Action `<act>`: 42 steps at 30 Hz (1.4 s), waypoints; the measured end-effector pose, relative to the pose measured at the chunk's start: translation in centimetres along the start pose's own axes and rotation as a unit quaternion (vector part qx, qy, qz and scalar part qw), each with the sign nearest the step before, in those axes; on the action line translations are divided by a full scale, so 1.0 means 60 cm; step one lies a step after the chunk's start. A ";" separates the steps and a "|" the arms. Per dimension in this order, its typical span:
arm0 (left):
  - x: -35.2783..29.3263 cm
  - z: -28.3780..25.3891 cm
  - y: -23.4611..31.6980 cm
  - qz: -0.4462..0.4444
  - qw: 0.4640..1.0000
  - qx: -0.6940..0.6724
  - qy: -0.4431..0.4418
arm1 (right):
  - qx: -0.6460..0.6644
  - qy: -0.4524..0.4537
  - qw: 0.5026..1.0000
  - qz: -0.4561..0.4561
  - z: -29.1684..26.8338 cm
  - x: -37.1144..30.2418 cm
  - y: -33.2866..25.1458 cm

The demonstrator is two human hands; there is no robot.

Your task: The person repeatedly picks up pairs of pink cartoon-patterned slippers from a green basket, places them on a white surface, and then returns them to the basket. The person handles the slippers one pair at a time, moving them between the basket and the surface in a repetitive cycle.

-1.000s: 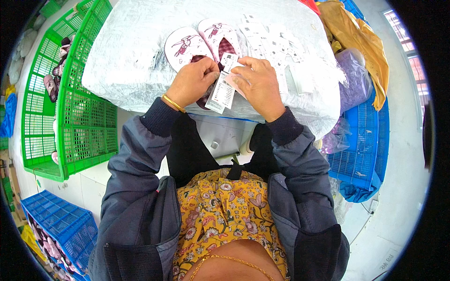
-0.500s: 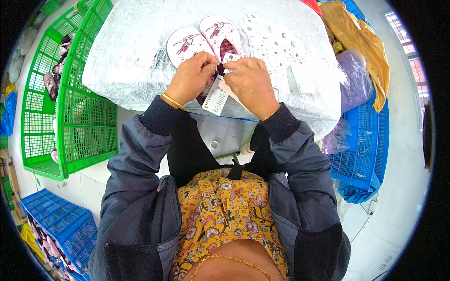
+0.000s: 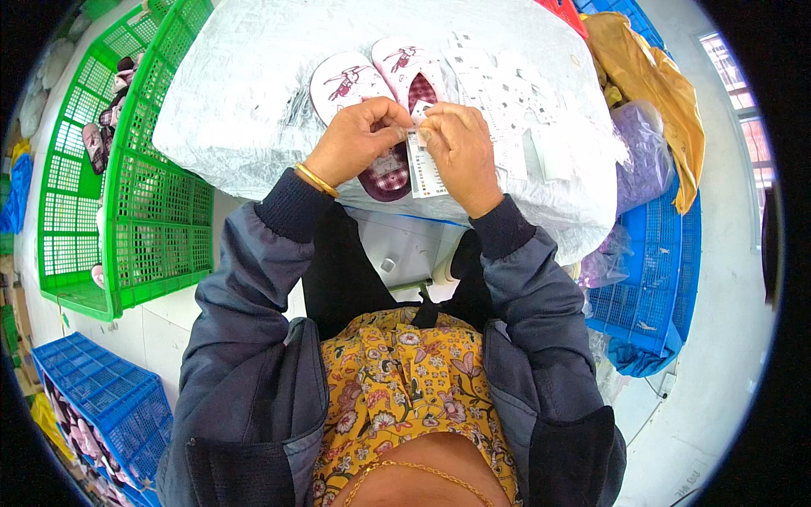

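- Right fingers (image 3: 436, 142) pinch the white tag (image 3: 427, 177), just below them; left fingers (image 3: 389, 135) curl beside its top, grip unclear.
- It sits straighter than half a second ago.
- Under and beyond the fingers: round-toed white slippers (image 3: 342, 83), checked lining (image 3: 390, 181).
- Far left: green mesh crate (image 3: 160, 253) holding footwear (image 3: 95, 148); below, blue crate (image 3: 101, 372) holding pinkish pieces (image 3: 84, 439).

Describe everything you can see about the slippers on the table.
The pair of slippers lies side by side, toes pointing away, on the plastic-covered table. The uppers look like soft fabric, whitish to pale pink with dark red line drawings; the insides are maroon checked. The left hand, right hand and a white tag partly cover them; whether the hands touch them is unclear.
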State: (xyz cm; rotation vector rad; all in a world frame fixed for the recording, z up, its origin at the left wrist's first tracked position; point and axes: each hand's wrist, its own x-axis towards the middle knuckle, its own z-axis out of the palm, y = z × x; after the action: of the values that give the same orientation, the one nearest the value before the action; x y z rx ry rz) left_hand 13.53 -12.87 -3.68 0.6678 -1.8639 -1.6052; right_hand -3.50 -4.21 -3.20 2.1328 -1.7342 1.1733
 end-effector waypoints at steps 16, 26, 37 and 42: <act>0.005 0.003 -0.017 0.025 0.999 0.029 -0.008 | 0.025 -0.009 0.999 0.018 0.002 -0.006 -0.003; 0.001 0.003 -0.001 0.021 0.999 0.037 -0.013 | 0.045 -0.016 0.998 0.029 0.003 -0.008 -0.003; 0.003 0.007 -0.020 0.028 0.999 -0.017 -0.005 | 0.047 -0.030 0.998 -0.014 0.013 -0.009 0.001; 0.007 0.004 -0.026 0.032 0.999 0.020 -0.003 | 0.042 -0.024 0.999 -0.007 0.018 -0.008 0.001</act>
State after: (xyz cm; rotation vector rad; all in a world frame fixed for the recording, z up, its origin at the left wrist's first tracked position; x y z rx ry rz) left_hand 13.07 -13.24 -5.21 0.6139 -1.9076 -1.5348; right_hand -3.05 -4.44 -4.28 2.2355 -1.7156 1.2214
